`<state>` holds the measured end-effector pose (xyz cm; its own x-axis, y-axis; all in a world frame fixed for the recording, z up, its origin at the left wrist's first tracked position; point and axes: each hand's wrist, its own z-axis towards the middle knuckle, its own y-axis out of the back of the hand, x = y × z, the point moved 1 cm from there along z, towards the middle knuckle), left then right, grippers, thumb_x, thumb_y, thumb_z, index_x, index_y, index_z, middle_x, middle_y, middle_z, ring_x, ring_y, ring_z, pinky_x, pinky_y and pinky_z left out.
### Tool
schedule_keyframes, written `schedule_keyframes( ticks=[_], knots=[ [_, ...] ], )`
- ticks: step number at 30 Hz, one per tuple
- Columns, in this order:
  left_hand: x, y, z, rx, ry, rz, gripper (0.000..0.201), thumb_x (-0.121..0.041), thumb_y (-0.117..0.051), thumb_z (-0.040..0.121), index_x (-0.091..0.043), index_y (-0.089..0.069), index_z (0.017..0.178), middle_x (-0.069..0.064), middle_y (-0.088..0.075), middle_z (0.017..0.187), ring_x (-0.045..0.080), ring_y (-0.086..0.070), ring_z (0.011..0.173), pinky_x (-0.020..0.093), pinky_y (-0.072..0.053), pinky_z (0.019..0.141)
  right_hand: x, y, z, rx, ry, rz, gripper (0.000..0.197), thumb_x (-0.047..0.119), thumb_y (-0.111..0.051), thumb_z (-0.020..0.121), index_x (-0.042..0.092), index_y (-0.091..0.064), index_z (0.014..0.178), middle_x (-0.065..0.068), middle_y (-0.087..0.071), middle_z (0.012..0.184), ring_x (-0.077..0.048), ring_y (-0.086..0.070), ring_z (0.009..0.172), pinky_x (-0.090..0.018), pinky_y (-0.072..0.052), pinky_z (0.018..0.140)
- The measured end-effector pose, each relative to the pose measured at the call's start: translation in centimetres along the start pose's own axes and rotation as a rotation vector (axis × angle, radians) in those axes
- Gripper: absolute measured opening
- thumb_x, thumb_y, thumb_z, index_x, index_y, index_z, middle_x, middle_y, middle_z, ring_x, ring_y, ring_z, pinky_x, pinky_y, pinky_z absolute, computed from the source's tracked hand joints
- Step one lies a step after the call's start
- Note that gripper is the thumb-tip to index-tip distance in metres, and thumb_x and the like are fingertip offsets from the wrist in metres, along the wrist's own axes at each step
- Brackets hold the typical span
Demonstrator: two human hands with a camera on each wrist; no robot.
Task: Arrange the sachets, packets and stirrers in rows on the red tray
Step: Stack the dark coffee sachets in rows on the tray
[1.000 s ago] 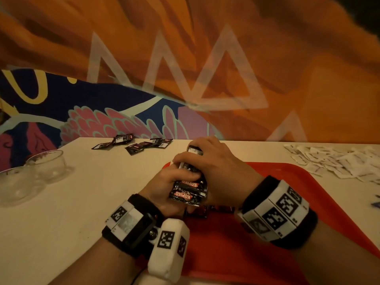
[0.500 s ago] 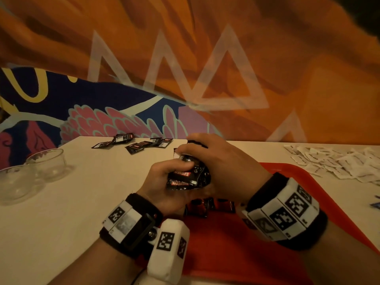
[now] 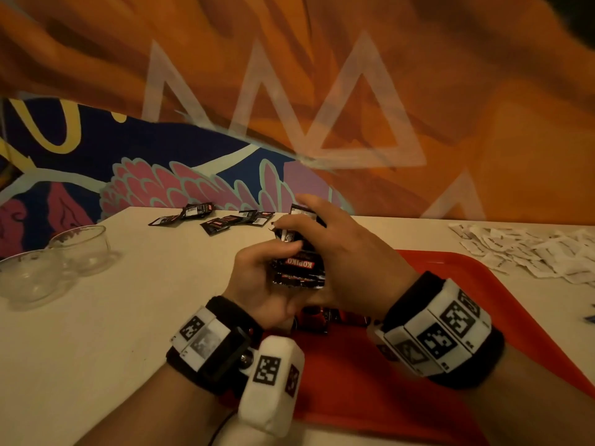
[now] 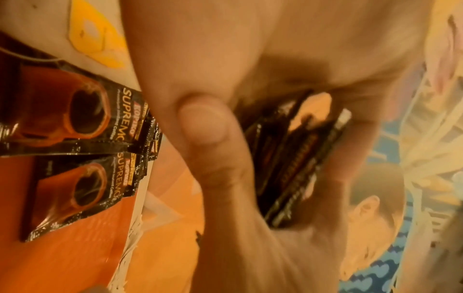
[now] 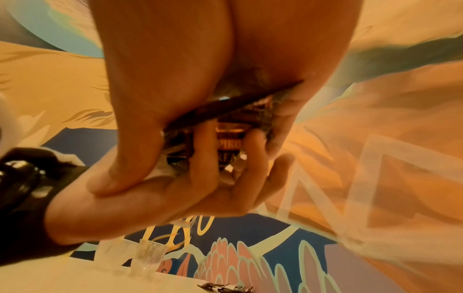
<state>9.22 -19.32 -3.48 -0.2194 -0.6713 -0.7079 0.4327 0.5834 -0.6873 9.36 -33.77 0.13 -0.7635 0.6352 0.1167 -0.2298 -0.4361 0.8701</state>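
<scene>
Mid-frame, above the red tray (image 3: 483, 284), the left hand (image 3: 257, 278) and right hand (image 3: 347, 252) both clasp a stack of sachets (image 3: 297, 265). A loosened grip could let slick sachets slide out, scattering over the laid sachets (image 4: 75, 119).

The table (image 3: 135, 304) has a pale, plain top and stands against a painted wall. Directly on it lie the following items. Two clear glass bowls (image 3: 54, 262) stand at the left edge, just beside each other. Several black sachets (image 3: 212, 217) lie scattered near the far edge, some overlapping. A loose heap of white packets (image 3: 528, 252) lies at the far right. The red tray (image 3: 483, 284) rests flat on the near right part of the table, its far right rim near the white packets. Black sachets (image 4: 72, 119) lie flat on the tray.
</scene>
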Motion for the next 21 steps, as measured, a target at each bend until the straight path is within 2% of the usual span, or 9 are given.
schedule_keyframes(
  ticks=[3,6,8,10,13,14,16,18,21],
  knots=[
    [-0.2,0.6,0.0,0.040,-0.016,0.052,0.040,-0.011,-0.083,0.065,-0.006,-0.073,0.104,0.015,-0.071,0.100,0.033,-0.071,0.092,0.042,-0.060,0.072,0.4,-0.2,0.0,-0.118,0.043,0.083,0.094,0.039,-0.091,0.060,0.028,-0.036,0.135,-0.002,-0.046,0.143,-0.020,-0.048,0.126,-0.035,-0.048,0.095],
    [0.1,0.0,0.3,-0.043,-0.062,0.108,0.021,-0.008,-0.070,0.065,-0.005,-0.073,0.087,0.011,-0.069,0.080,0.023,-0.070,0.070,0.032,-0.058,0.060,0.6,0.0,-0.1,-0.124,0.024,0.115,0.088,0.054,-0.086,0.056,0.026,-0.032,0.120,-0.005,-0.050,0.138,-0.022,-0.047,0.128,-0.037,-0.047,0.101],
    [0.3,-0.1,0.6,-0.125,-0.139,0.154,0.017,-0.004,-0.060,0.070,-0.007,-0.065,0.085,0.009,-0.063,0.075,0.021,-0.066,0.067,0.031,-0.056,0.058,0.8,0.3,-0.2,0.013,-0.030,0.077,0.092,0.063,-0.085,0.050,0.022,-0.037,0.117,-0.007,-0.037,0.149,-0.024,-0.025,0.145,-0.038,-0.033,0.116],
    [0.4,0.0,0.9,-0.173,-0.205,0.216,0.017,0.001,-0.055,0.073,-0.008,-0.063,0.086,0.007,-0.061,0.076,0.020,-0.064,0.070,0.033,-0.056,0.062,0.9,0.6,-0.3,0.144,-0.083,0.049,0.095,0.061,-0.087,0.050,0.022,-0.035,0.118,-0.005,-0.013,0.160,-0.021,0.003,0.152,-0.039,-0.019,0.122],
    [0.1,0.4,0.9,-0.216,-0.236,0.250,0.021,0.000,-0.055,0.077,-0.006,-0.063,0.096,0.009,-0.064,0.084,0.020,-0.066,0.077,0.032,-0.057,0.066,0.9,1.3,-0.6,0.270,-0.153,-0.037,0.100,0.043,-0.092,0.057,0.032,-0.027,0.132,0.004,0.010,0.162,-0.025,0.016,0.151,-0.047,-0.025,0.118],
    [-0.2,0.4,0.9,-0.218,-0.234,0.237,0.024,-0.002,-0.054,0.078,-0.005,-0.063,0.100,0.009,-0.065,0.088,0.020,-0.066,0.080,0.031,-0.057,0.066,0.9,1.7,-0.7,0.289,-0.169,-0.069,0.099,0.033,-0.091,0.063,0.036,-0.024,0.137,0.007,0.012,0.162,-0.027,0.011,0.152,-0.048,-0.033,0.114],
    [-0.6,0.6,0.7,-0.217,-0.224,0.196,0.029,-0.005,-0.054,0.080,-0.006,-0.064,0.107,0.010,-0.066,0.093,0.020,-0.066,0.082,0.030,-0.058,0.066,0.8,2.2,-0.9,0.274,-0.167,-0.105,0.091,0.013,-0.081,0.075,0.042,-0.024,0.140,0.006,0.007,0.163,-0.031,-0.020,0.148,-0.044,-0.049,0.099],
    [-0.8,0.7,0.6,-0.212,-0.204,0.152,0.034,-0.008,-0.050,0.081,-0.007,-0.063,0.112,0.010,-0.068,0.097,0.020,-0.068,0.085,0.031,-0.058,0.067,0.7,2.6,-0.8,0.184,-0.117,-0.102,0.079,0.005,-0.072,0.080,0.040,-0.032,0.139,0.003,-0.014,0.160,-0.030,-0.051,0.126,-0.042,-0.054,0.087],
    [-1.0,0.4,0.5,-0.169,-0.185,0.095,0.035,-0.009,-0.046,0.081,-0.008,-0.064,0.112,0.011,-0.070,0.099,0.024,-0.069,0.089,0.037,-0.061,0.075,0.4,2.8,-0.8,0.103,-0.103,0.001,0.059,0.012,-0.073,0.083,0.025,-0.042,0.133,0.000,-0.050,0.136,-0.025,-0.059,0.107,-0.043,-0.051,0.083]
  ],
)
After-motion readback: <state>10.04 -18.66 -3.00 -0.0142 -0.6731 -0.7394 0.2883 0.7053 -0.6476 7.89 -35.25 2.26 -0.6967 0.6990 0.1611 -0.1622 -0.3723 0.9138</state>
